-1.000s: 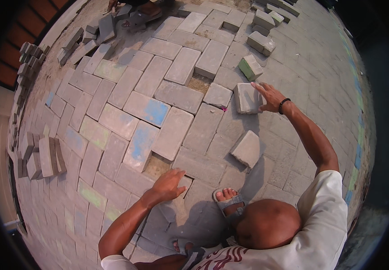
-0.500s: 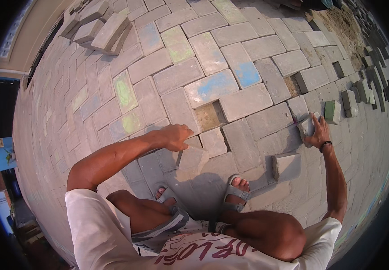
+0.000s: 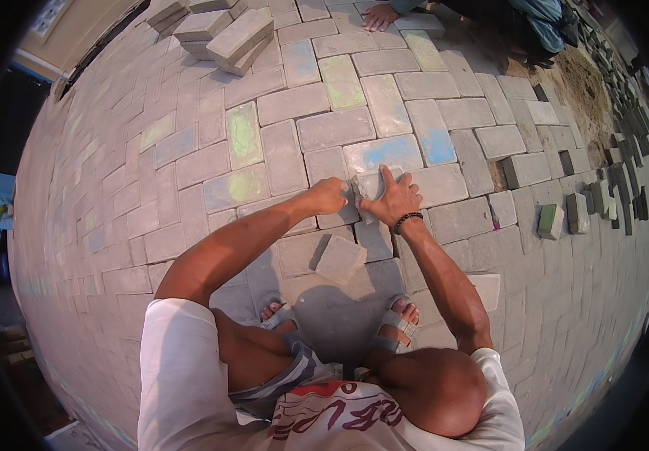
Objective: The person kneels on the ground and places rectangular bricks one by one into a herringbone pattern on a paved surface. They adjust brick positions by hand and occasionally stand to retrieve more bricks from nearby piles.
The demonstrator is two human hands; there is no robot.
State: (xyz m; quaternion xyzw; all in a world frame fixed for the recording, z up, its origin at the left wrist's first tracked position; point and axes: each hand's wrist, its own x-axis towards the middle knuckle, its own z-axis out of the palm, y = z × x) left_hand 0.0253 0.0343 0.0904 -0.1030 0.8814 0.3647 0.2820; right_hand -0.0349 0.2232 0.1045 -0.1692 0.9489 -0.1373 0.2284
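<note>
My right hand [image 3: 393,201] grips a rough-edged piece of grey paving brick [image 3: 363,197] from above, fingers spread over it, at the spot where a gap showed among the laid pavers. Right beside it is my left hand [image 3: 327,196], closed with its fingers curled under; whatever they hold, if anything, is hidden. A second cut paver piece [image 3: 341,259] lies loose and askew on the pavement, between my hands and my sandalled feet. Just beyond the gripped piece is a paver with blue paint [image 3: 384,153].
Stacked pavers [image 3: 240,39] stand at the far left. Another person's hand [image 3: 379,16] rests on the paving at the far side. Sandy ground [image 3: 576,83] and loose bricks, including a green-sided one [image 3: 551,221], are at the right. A small open gap [image 3: 498,175] shows sand.
My right hand has come in from the far right with the paver piece to the gap beside my left hand. Another person's hand has come into view at the far side.
</note>
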